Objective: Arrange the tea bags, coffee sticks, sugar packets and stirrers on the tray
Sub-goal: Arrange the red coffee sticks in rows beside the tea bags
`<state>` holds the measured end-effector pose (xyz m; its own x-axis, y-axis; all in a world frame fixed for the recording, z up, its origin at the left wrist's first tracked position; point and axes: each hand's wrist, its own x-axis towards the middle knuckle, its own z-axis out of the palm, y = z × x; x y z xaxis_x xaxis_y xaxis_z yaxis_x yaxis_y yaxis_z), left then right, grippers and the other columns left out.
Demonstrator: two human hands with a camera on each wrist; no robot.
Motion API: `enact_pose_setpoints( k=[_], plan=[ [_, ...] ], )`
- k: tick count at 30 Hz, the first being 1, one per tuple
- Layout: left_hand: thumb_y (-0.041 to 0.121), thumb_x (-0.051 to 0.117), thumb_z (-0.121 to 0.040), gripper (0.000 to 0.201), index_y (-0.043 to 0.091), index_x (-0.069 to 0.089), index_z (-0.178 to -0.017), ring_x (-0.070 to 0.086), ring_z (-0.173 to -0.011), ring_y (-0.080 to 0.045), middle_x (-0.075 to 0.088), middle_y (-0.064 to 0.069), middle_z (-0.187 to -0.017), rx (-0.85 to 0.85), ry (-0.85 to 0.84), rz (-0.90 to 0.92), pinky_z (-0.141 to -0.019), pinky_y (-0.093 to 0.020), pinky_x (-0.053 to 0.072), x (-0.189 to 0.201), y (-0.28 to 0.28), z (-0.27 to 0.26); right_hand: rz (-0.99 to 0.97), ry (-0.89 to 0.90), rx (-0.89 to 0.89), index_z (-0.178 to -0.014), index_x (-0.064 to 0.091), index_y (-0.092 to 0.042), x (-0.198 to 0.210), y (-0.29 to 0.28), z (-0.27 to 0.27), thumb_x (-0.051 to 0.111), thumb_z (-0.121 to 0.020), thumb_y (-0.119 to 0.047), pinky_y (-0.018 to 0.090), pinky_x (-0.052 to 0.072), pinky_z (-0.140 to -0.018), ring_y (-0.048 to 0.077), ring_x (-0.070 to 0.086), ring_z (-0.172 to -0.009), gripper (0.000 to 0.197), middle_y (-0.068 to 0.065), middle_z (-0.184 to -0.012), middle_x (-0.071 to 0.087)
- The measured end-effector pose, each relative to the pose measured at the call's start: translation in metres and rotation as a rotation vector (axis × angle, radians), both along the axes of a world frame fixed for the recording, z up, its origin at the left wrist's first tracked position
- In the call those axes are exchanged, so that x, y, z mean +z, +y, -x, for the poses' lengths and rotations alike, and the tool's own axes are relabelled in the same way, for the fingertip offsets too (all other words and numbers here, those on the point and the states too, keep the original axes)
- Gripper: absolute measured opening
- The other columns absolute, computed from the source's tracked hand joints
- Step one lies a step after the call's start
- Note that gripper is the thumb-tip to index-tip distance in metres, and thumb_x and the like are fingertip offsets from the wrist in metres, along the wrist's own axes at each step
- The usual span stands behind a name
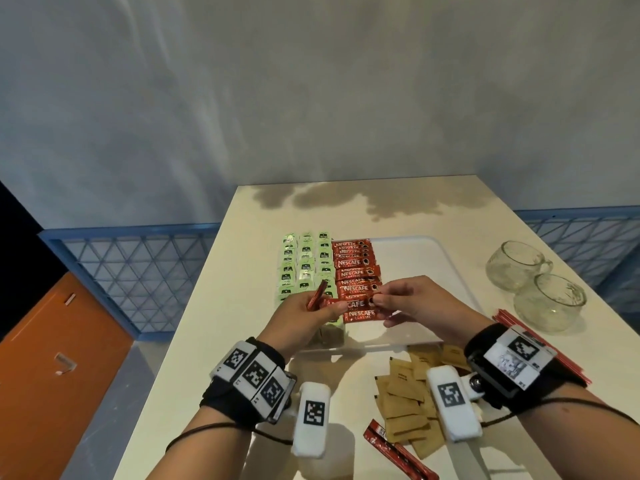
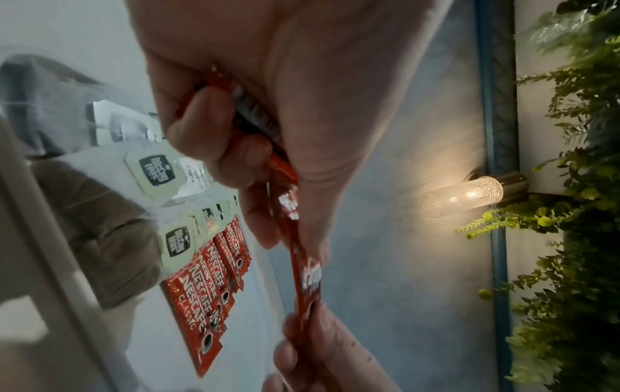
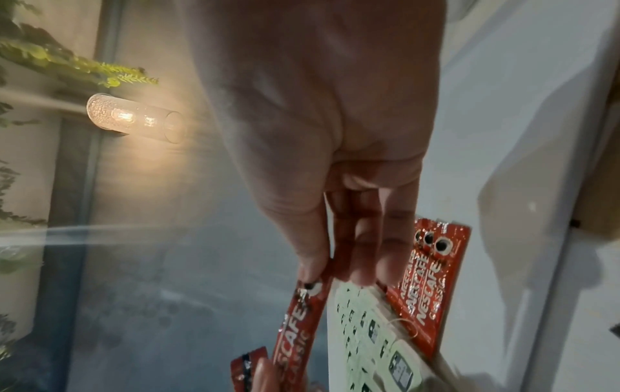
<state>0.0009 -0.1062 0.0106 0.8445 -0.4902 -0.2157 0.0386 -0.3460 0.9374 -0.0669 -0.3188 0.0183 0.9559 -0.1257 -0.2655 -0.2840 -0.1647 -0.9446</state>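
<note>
A white tray [image 1: 415,261] holds rows of green tea bags [image 1: 304,268] at its left and a column of red coffee sticks [image 1: 356,271] beside them. My left hand [image 1: 332,306] grips a bundle of coffee sticks [image 2: 258,119] in its curled fingers, one of them poking up [image 1: 317,294]. Between both hands spans one coffee stick [image 1: 349,303], held just above the near end of the column. My right hand [image 1: 375,301] pinches its printed-cup end [image 3: 308,289] between thumb and fingers. Brown sugar packets [image 1: 408,400] and red stirrers [image 1: 512,323] lie on the table outside the tray.
Two loose coffee sticks [image 1: 398,452] lie near the table's front edge. Two glass cups [image 1: 516,261] [image 1: 550,303] stand to the right of the tray. A blue lattice fence [image 1: 138,271] and an orange cabinet [image 1: 59,341] are at the left.
</note>
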Motion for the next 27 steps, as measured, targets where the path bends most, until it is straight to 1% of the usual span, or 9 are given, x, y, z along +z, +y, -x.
enact_pose_setpoints(
  k=[3,5,7,10,12,14,21,24,27],
  plan=[
    [0.047,0.065,-0.087,0.04,0.019,0.055,-0.114,0.064,-0.082,-0.004,0.066,0.001,-0.104,0.041,0.008,-0.042,-0.061,-0.018,0.046,0.001,0.0,0.0,0.131,0.073,-0.05,-0.094,0.075,-0.008,-0.009,-0.019,0.005,0.068,-0.091,-0.016,0.024,0.053,-0.063,0.011,0.058,-0.063,0.011,0.003,-0.071,0.067],
    [0.04,0.053,-0.097,0.033,0.018,0.04,-0.119,0.057,-0.072,-0.005,0.062,-0.002,-0.105,0.127,0.052,-0.008,-0.051,-0.018,0.042,0.004,0.003,-0.003,0.256,0.138,-0.059,-0.091,0.077,-0.011,-0.017,-0.035,0.011,0.069,-0.09,-0.018,0.022,0.047,-0.058,0.011,0.053,-0.059,0.01,0.002,-0.066,0.065],
    [0.033,0.041,-0.101,0.026,0.014,0.036,-0.119,0.047,-0.057,-0.005,0.062,-0.004,-0.102,0.186,0.103,0.027,-0.045,-0.02,0.035,0.004,0.007,-0.011,0.352,0.175,-0.077,-0.086,0.077,-0.011,-0.026,-0.046,0.016,0.071,-0.088,-0.018,0.022,0.043,-0.059,0.013,0.055,-0.062,0.01,0.004,-0.07,0.069],
    [0.029,0.036,-0.101,0.023,0.009,0.039,-0.113,0.04,-0.047,-0.002,0.062,-0.006,-0.095,0.203,0.135,0.024,-0.045,-0.023,0.031,-0.001,0.01,-0.021,0.456,0.168,-0.108,-0.089,0.074,-0.01,-0.037,-0.051,0.022,0.075,-0.084,-0.015,0.019,0.047,-0.065,0.016,0.067,-0.083,0.007,0.004,-0.088,0.074],
    [0.029,0.037,-0.101,0.021,0.01,0.042,-0.108,0.04,-0.05,-0.006,0.061,-0.006,-0.093,0.193,0.144,0.007,-0.047,-0.025,0.031,-0.005,0.012,-0.022,0.452,0.15,-0.136,-0.091,0.069,-0.013,-0.044,-0.05,0.019,0.08,-0.079,-0.016,0.031,0.056,-0.076,0.021,0.07,-0.086,0.017,0.007,-0.089,0.073],
    [0.03,0.037,-0.102,0.017,0.014,0.043,-0.1,0.042,-0.055,-0.011,0.062,-0.005,-0.09,0.171,0.12,0.006,-0.049,-0.027,0.033,-0.007,0.013,-0.019,0.461,0.154,-0.125,-0.092,0.065,-0.014,-0.048,-0.045,0.015,0.082,-0.076,-0.019,0.041,0.057,-0.082,0.023,0.07,-0.084,0.024,0.008,-0.087,0.073],
    [0.016,0.05,-0.1,0.011,0.007,0.055,-0.1,0.056,-0.057,-0.011,0.066,-0.007,-0.082,0.195,0.095,0.081,-0.048,-0.025,0.049,-0.013,0.017,-0.016,0.438,0.111,-0.129,-0.094,0.06,-0.011,-0.06,-0.018,-0.002,0.077,-0.081,-0.018,0.043,0.057,-0.08,0.023,0.069,-0.08,0.023,0.007,-0.086,0.071],
    [0.019,0.055,-0.099,0.014,0.009,0.062,-0.106,0.054,-0.05,-0.009,0.067,-0.005,-0.076,0.176,0.103,0.103,-0.047,-0.024,0.046,-0.017,0.023,-0.016,0.408,0.128,-0.152,-0.095,0.059,-0.009,-0.061,-0.014,-0.01,0.077,-0.082,-0.017,0.044,0.057,-0.076,0.022,0.067,-0.071,0.023,0.009,-0.085,0.071],
    [0.03,0.054,-0.099,0.022,0.015,0.067,-0.107,0.043,-0.044,-0.007,0.061,0.0,-0.067,0.166,0.117,0.071,-0.041,-0.02,0.034,-0.019,0.026,-0.018,0.427,0.154,-0.156,-0.094,0.059,-0.01,-0.062,-0.015,-0.017,0.076,-0.082,-0.019,0.042,0.058,-0.075,0.023,0.068,-0.078,0.023,0.008,-0.087,0.071]
  ],
)
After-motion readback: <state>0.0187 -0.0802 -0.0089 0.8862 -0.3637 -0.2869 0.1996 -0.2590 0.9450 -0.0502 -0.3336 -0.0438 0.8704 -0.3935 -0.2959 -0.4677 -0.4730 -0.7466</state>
